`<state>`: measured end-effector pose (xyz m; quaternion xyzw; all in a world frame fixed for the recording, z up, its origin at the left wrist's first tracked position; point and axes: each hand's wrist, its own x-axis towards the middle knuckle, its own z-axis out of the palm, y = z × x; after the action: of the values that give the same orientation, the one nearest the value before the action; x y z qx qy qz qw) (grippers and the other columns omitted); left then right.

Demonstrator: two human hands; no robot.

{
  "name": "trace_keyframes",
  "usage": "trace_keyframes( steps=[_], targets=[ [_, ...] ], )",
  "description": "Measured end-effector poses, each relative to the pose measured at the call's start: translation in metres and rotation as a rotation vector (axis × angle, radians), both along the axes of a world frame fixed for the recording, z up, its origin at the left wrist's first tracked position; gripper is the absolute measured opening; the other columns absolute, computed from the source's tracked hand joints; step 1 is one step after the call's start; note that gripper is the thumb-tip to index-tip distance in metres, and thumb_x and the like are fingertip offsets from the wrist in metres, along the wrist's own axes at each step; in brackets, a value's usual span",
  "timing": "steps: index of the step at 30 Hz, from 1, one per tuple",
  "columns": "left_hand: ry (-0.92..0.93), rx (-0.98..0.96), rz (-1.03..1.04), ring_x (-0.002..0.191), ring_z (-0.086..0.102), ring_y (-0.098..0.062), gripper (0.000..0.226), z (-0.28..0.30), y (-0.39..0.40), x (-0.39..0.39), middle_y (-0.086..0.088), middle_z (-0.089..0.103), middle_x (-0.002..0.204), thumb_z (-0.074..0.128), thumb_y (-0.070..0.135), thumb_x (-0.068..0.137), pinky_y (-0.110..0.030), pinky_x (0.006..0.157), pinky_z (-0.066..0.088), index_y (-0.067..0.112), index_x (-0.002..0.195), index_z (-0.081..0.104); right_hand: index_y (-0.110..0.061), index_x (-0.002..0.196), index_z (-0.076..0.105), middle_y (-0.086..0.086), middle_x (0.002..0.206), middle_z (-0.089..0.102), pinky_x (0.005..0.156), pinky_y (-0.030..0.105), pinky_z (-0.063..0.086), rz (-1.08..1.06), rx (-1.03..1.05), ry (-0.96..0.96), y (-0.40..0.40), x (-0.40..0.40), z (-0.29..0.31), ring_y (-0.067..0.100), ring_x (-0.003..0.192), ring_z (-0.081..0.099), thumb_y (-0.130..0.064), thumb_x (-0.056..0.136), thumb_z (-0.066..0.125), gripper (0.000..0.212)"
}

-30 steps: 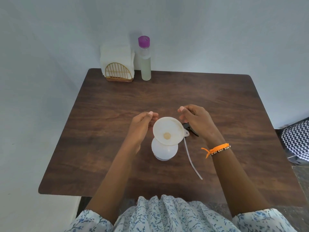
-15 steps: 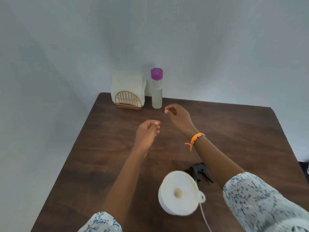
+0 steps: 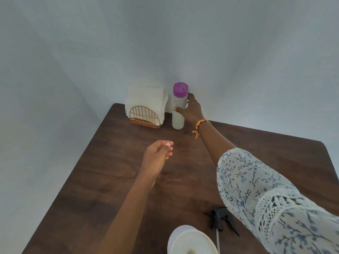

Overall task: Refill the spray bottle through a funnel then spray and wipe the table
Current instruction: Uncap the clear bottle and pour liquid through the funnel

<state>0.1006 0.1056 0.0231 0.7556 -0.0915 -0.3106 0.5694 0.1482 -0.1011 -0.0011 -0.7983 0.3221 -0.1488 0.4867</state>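
Nearest to me, at the bottom edge of view, the white funnel [image 3: 191, 241] shows its wide mouth, cut off by the frame, so I cannot see the spray bottle beneath it. Just right of it the black spray head [image 3: 221, 219] lies on its side on the table [image 3: 88, 180], its clear tube [image 3: 217, 241] running back toward me, partly hidden by my sleeve [image 3: 266, 195], which is white with small blue flowers and a lace band.

Further out, my left hand [image 3: 157, 154] hovers above the middle of the dark wooden top. Its fingers are loosely curled with the tips near the thumb, and nothing is in it.

Beyond that, my right arm stretches to the far edge of the table, an orange band [image 3: 199, 125] on the wrist. My right hand [image 3: 190, 109] is wrapped round the refill bottle [image 3: 178, 114] about its middle, the thumb across the front and the fingers behind. The bottle stands upright on the table near the wall, clear-sided with pale liquid in its lower part and a purple cap [image 3: 180, 88] on top.

Just left of the bottle, not touching it, a gold wire holder [image 3: 145, 116] stands with white folded napkins [image 3: 145, 96] in it, close to the corner where the two pale walls meet.
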Motion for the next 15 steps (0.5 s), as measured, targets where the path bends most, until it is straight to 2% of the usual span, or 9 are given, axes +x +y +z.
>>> trace_keyframes(
  steps=[3, 8, 12, 15],
  targets=[
    [0.002, 0.001, 0.005, 0.088, 0.063, -0.008, 0.019, 0.001, -0.002, 0.000, 0.001, 0.066, 0.097, 0.048, 0.018, 0.096, -0.023, 0.084, 0.051, 0.022, 0.096, 0.067, -0.005, 0.120, 0.051, 0.011, 0.120, 0.060, 0.085, 0.028, 0.043, -0.003, -0.003, -0.022, 0.001, 0.001, -0.004, 0.026, 0.109, 0.055, -0.017, 0.077, 0.075, 0.051],
    [0.006, -0.011, 0.010, 0.084, 0.063, -0.007, 0.020, 0.004, 0.000, -0.001, 0.001, 0.066, 0.095, 0.048, 0.018, 0.096, -0.020, 0.079, 0.051, 0.022, 0.095, 0.067, -0.006, 0.115, 0.055, 0.007, 0.111, 0.063, 0.079, 0.027, 0.045, -0.065, -0.004, -0.072, 0.006, -0.015, -0.006, 0.021, 0.098, 0.058, -0.018, 0.072, 0.078, 0.050],
    [-0.005, -0.018, 0.002, 0.091, 0.063, -0.009, 0.019, 0.010, 0.004, -0.005, 0.001, 0.066, 0.098, 0.048, 0.019, 0.097, -0.020, 0.081, 0.051, 0.023, 0.098, 0.066, -0.006, 0.109, 0.058, 0.005, 0.106, 0.065, 0.064, 0.013, 0.039, -0.074, -0.050, -0.096, 0.015, -0.040, -0.001, 0.013, 0.088, 0.056, -0.020, 0.071, 0.080, 0.045],
    [-0.012, -0.023, 0.011, 0.093, 0.062, -0.009, 0.018, 0.018, 0.007, -0.008, 0.000, 0.065, 0.100, 0.048, 0.020, 0.097, -0.022, 0.084, 0.051, 0.023, 0.103, 0.065, -0.008, 0.107, 0.061, 0.003, 0.103, 0.067, 0.061, 0.008, 0.037, -0.071, -0.088, -0.121, 0.021, -0.060, 0.020, 0.010, 0.084, 0.057, -0.026, 0.071, 0.080, 0.044]
  ],
)
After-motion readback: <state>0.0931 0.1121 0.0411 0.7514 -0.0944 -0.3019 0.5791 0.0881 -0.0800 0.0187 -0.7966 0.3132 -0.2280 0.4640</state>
